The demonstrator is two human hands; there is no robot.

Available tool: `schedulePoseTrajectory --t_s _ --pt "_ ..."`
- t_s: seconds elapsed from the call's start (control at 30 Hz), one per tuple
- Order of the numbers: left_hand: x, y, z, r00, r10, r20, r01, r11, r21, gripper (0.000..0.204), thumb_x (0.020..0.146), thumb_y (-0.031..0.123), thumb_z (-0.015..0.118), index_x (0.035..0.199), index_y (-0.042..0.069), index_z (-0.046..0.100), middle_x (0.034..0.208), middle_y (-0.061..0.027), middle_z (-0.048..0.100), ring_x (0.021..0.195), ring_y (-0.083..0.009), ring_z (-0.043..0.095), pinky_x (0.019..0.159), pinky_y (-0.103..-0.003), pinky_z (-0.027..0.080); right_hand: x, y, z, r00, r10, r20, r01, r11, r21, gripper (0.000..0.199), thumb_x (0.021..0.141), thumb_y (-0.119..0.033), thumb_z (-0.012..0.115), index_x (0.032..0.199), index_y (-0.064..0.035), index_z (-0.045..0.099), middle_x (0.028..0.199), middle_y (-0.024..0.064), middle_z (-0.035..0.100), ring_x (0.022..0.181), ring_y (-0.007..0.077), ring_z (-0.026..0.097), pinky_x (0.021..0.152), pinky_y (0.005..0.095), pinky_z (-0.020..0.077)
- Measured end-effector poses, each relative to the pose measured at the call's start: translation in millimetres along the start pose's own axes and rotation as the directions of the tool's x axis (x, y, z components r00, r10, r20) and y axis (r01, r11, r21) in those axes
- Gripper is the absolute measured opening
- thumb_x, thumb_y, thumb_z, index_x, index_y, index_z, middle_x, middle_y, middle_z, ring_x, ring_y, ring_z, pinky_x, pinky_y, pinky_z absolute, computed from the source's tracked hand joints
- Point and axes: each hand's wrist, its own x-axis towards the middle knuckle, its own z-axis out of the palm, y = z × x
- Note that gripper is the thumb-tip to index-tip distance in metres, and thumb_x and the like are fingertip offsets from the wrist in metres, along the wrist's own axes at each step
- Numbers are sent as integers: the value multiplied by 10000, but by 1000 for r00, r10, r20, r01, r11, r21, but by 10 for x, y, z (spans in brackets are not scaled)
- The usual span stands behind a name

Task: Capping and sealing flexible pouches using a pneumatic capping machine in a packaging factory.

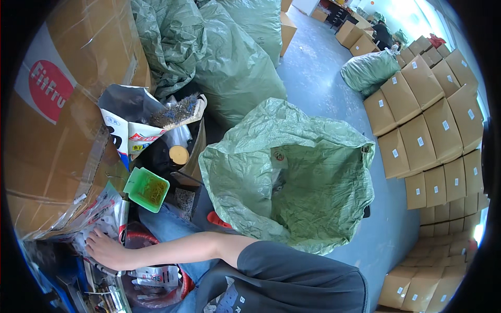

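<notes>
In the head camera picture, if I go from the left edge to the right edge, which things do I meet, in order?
Large brown cardboard box → hand on printed plastic bags → small green tray → big open green sack → stacked brown cartons with white labels.

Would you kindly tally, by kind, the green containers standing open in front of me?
Open green woven sack: 1
Small green plastic tray: 1
Total: 2
</notes>
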Motion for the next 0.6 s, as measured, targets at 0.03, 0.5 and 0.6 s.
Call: schedulePoseTrajectory --t_s 0.03,0.5,0.6 --pt "5 77 -116 997 62 51 -68 991 117 517 908 353 497 1138 -102 584 1343 -310 475 1251 -494 419 1066 -636 246 -2 11 -16 1000 0 -1 0 1000 2 249 824 -152 522 982 11 626 1001 123 589 1048 267 510 1035 447 308" --pt "-599 398 -510 930 297 -218 -220 923 315 392 915 324 543 1123 4 633 1250 -230 568 1211 -408 488 1037 -591 328 5 99 -183 984 -26 -178 48 991 121 267 880 -206 529 980 39 560 1014 156 540 1039 314 478 968 429 346" --pt "-865 306 -454 906 336 -257 -249 915 317 417 921 347 538 1185 33 611 1273 -209 554 1239 -396 465 1047 -589 316 24 104 -177 982 -29 -189 65 979 191 342 919 -308 540 975 29 526 990 165 532 1016 313 478 952 430 357"
